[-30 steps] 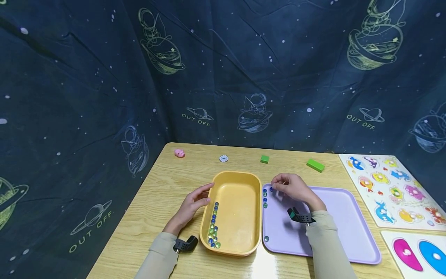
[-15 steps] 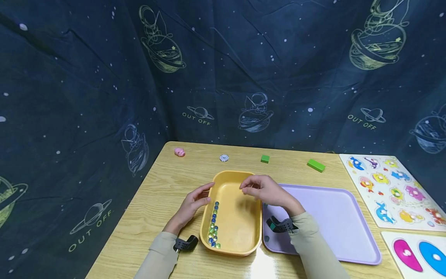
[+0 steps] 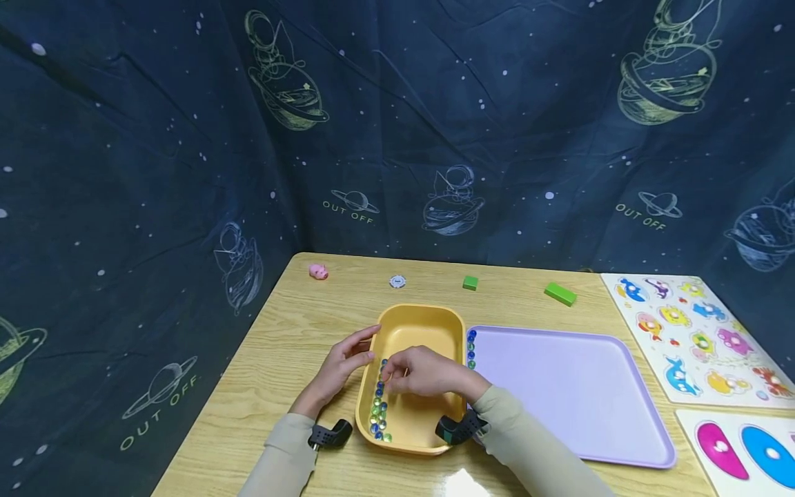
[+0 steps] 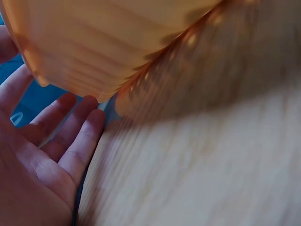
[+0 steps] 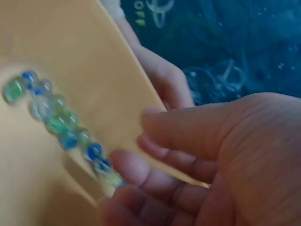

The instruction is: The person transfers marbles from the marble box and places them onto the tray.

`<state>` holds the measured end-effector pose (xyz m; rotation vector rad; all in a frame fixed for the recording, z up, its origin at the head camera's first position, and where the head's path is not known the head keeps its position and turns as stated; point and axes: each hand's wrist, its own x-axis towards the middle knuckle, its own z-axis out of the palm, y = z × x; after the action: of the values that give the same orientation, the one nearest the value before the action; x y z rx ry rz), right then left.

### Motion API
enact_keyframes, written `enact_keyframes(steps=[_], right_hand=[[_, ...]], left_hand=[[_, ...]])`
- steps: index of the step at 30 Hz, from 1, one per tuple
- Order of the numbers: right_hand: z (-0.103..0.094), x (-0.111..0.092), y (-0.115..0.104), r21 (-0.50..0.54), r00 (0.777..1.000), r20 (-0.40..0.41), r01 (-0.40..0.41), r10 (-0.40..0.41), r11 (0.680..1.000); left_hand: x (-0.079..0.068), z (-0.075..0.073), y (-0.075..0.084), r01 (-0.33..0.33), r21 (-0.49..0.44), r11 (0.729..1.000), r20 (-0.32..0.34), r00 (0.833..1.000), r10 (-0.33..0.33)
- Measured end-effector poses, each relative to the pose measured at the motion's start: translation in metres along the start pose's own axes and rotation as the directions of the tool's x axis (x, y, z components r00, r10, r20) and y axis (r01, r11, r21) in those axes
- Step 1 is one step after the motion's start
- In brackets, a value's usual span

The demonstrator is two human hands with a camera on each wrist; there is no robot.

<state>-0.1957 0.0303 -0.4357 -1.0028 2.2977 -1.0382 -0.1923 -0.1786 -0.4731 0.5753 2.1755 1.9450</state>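
My left hand (image 3: 338, 366) rests against the left wall of the yellow basin (image 3: 425, 314), fingers fairly straight, fingertips at its rim. In the left wrist view the fingers (image 4: 84, 141) lie along the basin's outside. Inside the basin, my right hand (image 3: 425, 373) reaches toward a row of glass marbles (image 3: 379, 402), blue and green, along the left wall. The right wrist view shows the thumb (image 5: 174, 125) apart from the loosely bent fingers, no marble visible between them. The fingertips are right at the upper end of the marble row (image 5: 61, 117).
A purple tray (image 3: 571, 386) stands right of the basin, with several marbles (image 3: 471, 348) along its left edge. At the back are a pink pig (image 3: 318, 272), a poker chip (image 3: 397, 281) and two green blocks (image 3: 560, 294). Puzzle boards (image 3: 702, 338) lie at the right.
My right hand has moved left from the marbles at the tray's left edge, over the basin's right rim, and down to the marble row inside. The left hand has stayed in place.
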Motion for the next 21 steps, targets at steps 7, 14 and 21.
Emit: enact_keyframes(steps=[7,14,21], right_hand=[[0.015,0.006,0.005,0.024,0.994,0.109,-0.023,0.020,0.999],[0.019,0.007,0.007,0.042,0.971,0.237,-0.003,-0.007,0.999],[0.023,0.006,0.009,0.178,0.931,0.361,-0.019,-0.047,0.984]], left_hand=[[0.004,-0.003,-0.016,-0.015,-0.004,1.000,-0.008,1.000,0.015],[0.007,-0.003,-0.027,-0.030,0.010,0.999,-0.027,0.999,0.031],[0.006,-0.004,-0.028,-0.031,-0.010,0.999,-0.031,0.999,0.030]])
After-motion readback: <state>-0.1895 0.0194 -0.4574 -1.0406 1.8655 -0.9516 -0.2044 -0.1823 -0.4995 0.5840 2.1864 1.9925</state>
